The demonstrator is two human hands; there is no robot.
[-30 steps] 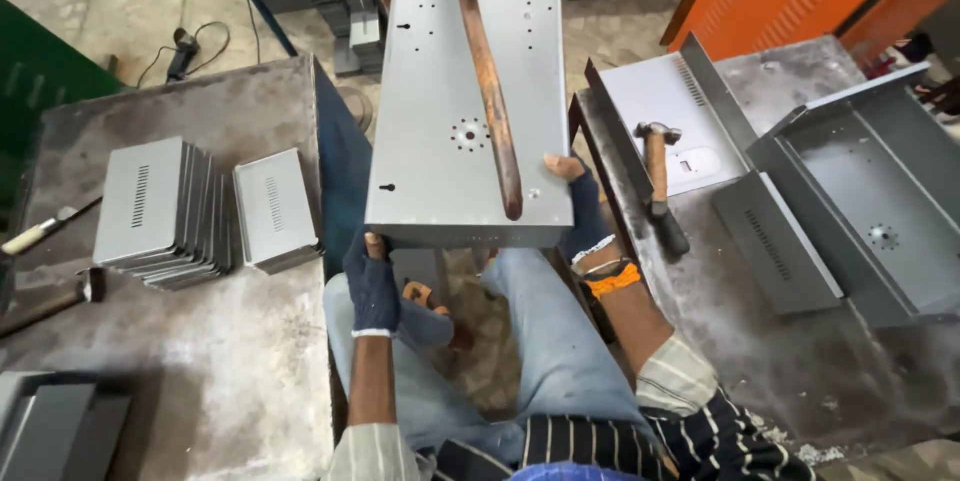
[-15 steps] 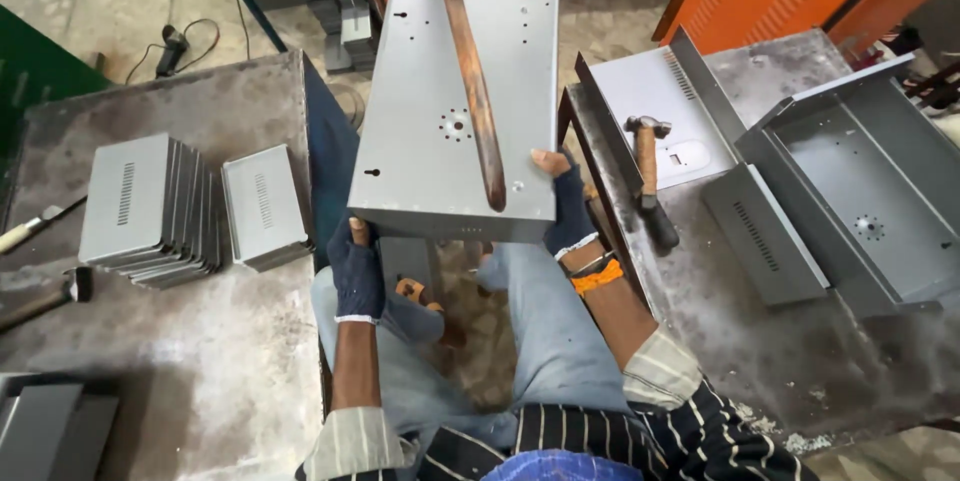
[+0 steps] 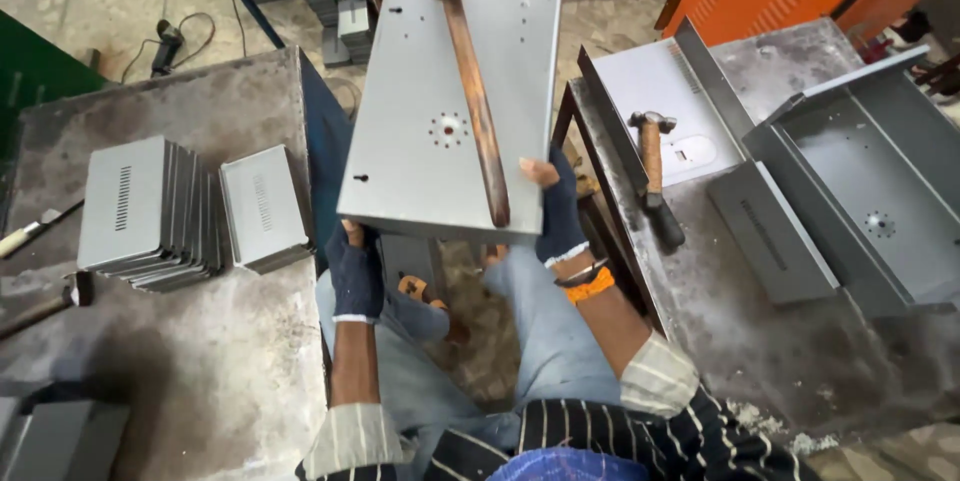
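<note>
A grey sheet-metal box panel (image 3: 440, 71) with small punched holes is held up in front of me, above my knees. My left hand (image 3: 353, 271), in a dark fingerless glove, grips its near left edge from below. My right hand (image 3: 558, 211), gloved the same way and with an orange band at the wrist, clamps the near right corner, thumb on top. A long wooden-handled mallet (image 3: 478, 111) lies lengthwise on the panel, its round head at the far end.
A stack of grey metal covers (image 3: 150, 211) and one single cover (image 3: 262, 206) sit on the left worktable (image 3: 180, 371). On the right table (image 3: 760, 361) lie a hammer (image 3: 655, 166), an open metal housing (image 3: 860, 181) and flat panels. Orange cabinets stand behind.
The panel with the mallet on it has been drawn nearer and a little lower and left. Both hands kept their hold on the near edge.
</note>
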